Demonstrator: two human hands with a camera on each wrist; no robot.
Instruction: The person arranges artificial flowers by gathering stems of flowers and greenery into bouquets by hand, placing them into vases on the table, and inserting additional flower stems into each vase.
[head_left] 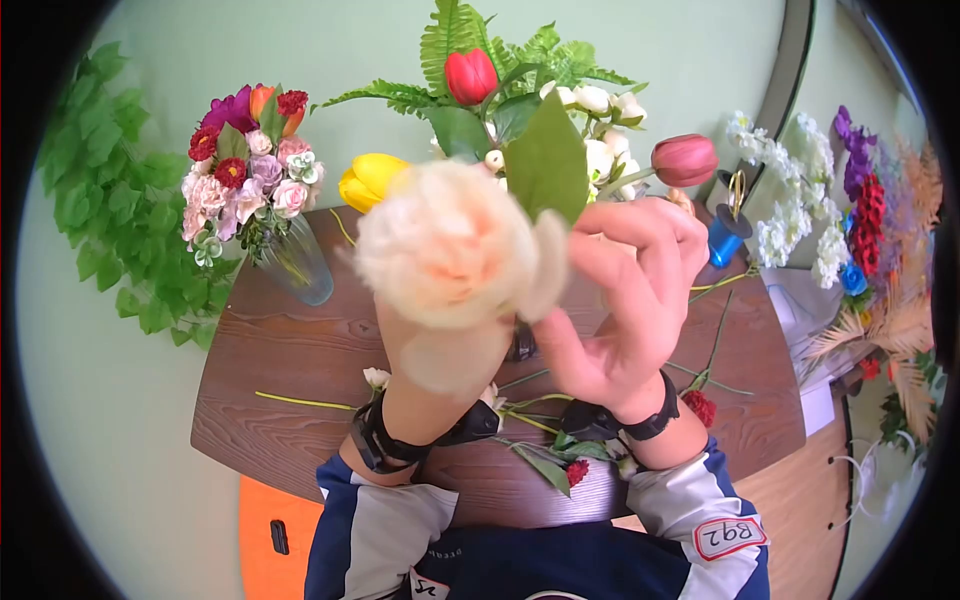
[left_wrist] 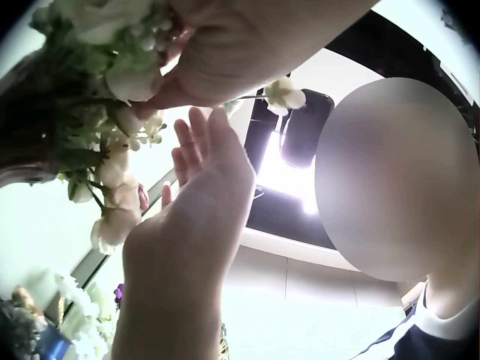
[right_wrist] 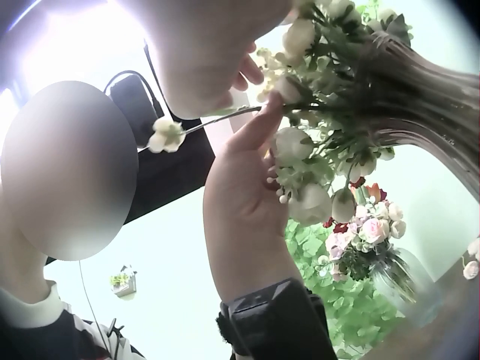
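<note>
A large cream-peach flower [head_left: 445, 245] is close to the head camera, slightly blurred, hiding most of my left hand. In the right wrist view my left hand [right_wrist: 247, 184] pinches a thin stem [right_wrist: 225, 118] with a small-looking pale bloom [right_wrist: 166, 135] at its end. My right hand [head_left: 640, 290] is raised beside the flower, fingers loosely bent and thumb apart. Its fingers appear extended near the stem in the left wrist view. Behind both hands is an arrangement of white flowers [right_wrist: 311, 199] in a glass vase [right_wrist: 435, 94], with a red tulip [head_left: 470, 77] and ferns.
A second glass vase [head_left: 300, 265] of pink and red flowers stands left on the wooden table [head_left: 270, 350]. Cut stems and small red flowers [head_left: 577, 472] lie near its front. A blue spool [head_left: 727, 240] stands at the right, with more flowers [head_left: 870, 220] beyond.
</note>
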